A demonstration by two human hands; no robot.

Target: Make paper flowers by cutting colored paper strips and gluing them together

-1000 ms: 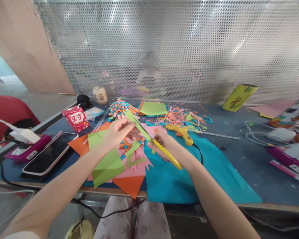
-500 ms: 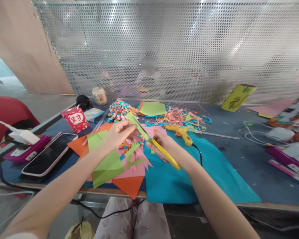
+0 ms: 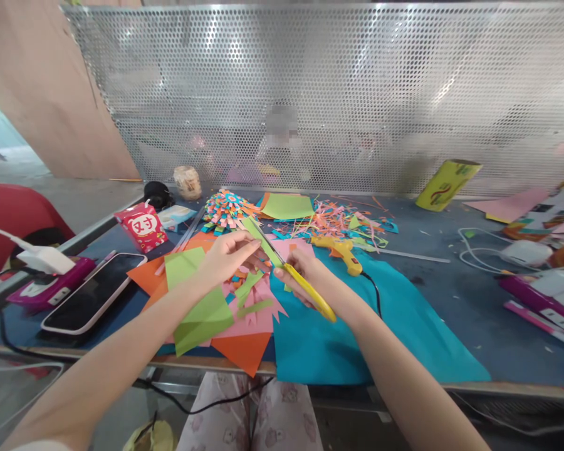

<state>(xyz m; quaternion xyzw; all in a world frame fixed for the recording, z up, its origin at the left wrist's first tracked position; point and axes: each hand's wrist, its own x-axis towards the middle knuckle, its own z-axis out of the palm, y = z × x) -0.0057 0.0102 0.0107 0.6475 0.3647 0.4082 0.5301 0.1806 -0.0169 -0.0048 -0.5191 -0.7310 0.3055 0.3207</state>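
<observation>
My left hand [image 3: 232,255] pinches a narrow green paper strip [image 3: 252,229], which slants up and away over the table. In my right hand [image 3: 303,275] are yellow-handled scissors [image 3: 313,294], their blades lying along the strip's right edge. Below the hands are cut green pieces [image 3: 250,287] and pink paper [image 3: 256,322] with a notched edge. Under my left forearm lies a green sheet [image 3: 200,313], over orange paper [image 3: 244,347]. A blue sheet [image 3: 324,347] spreads beneath my right hand, with a yellow glue gun [image 3: 341,249] at its far edge.
A fringed multicoloured paper flower [image 3: 228,207] and a heap of paper shreds [image 3: 338,219] lie farther back. On the left are a phone [image 3: 94,294], a power strip [image 3: 59,282] and a red packet [image 3: 143,225]. A yellow tube [image 3: 446,185] stands before the perforated metal panel [image 3: 357,94].
The green strip and its far tip have shifted slightly to the right and down. The scissors' handles have moved a little left; both hands keep their hold.
</observation>
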